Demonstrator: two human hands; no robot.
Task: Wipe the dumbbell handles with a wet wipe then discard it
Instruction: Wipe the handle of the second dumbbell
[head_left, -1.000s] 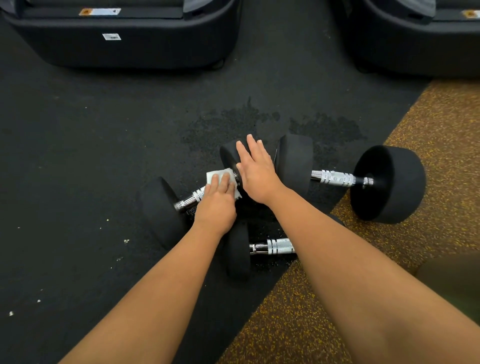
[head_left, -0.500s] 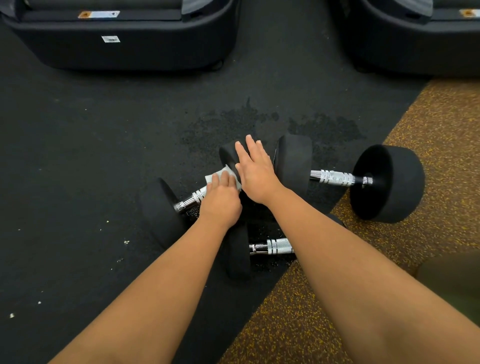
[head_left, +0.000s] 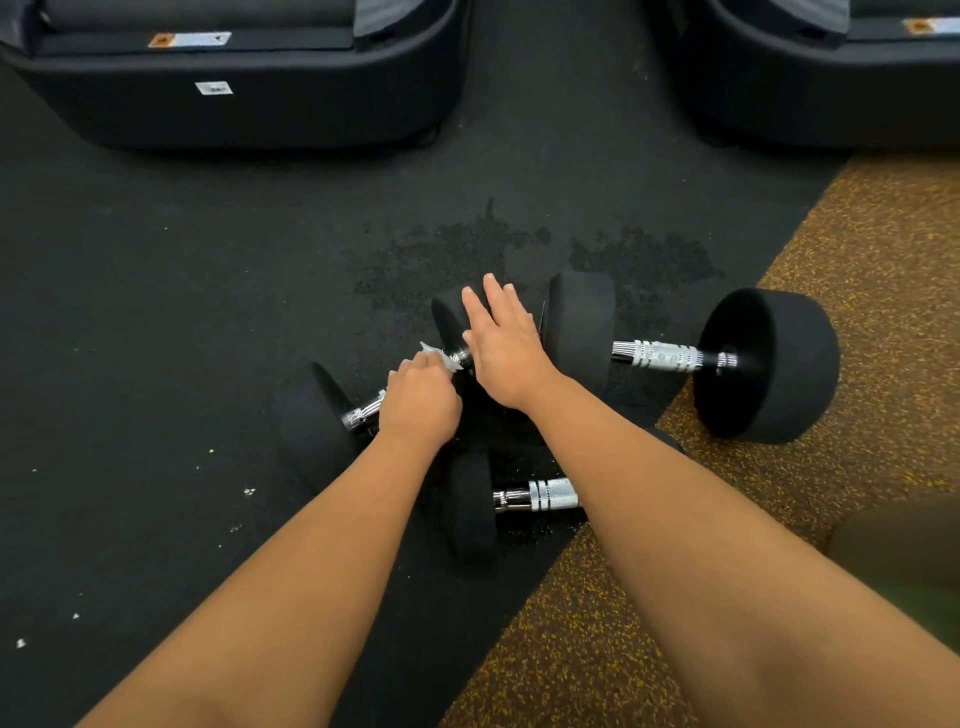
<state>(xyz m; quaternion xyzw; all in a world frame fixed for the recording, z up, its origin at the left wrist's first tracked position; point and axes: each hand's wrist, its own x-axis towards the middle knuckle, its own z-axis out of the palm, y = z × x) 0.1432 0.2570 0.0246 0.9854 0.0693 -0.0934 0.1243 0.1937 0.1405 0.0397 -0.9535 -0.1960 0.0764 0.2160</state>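
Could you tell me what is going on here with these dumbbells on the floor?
A person is wiping dumbbells. The left hand grips a white wet wipe against the chrome handle of the left dumbbell, while the right hand rests flat on its far weight head. A second dumbbell lies to the right, a third dumbbell nearer the person. The wipe is not yet discarded.

On the floor (head_left: 156, 312) I see the left dumbbell (head_left: 311, 426) just beside the right dumbbell (head_left: 769, 364), the near dumbbell (head_left: 470, 506) before them, the left machine base (head_left: 234, 109) and right machine base (head_left: 831, 88) far behind.
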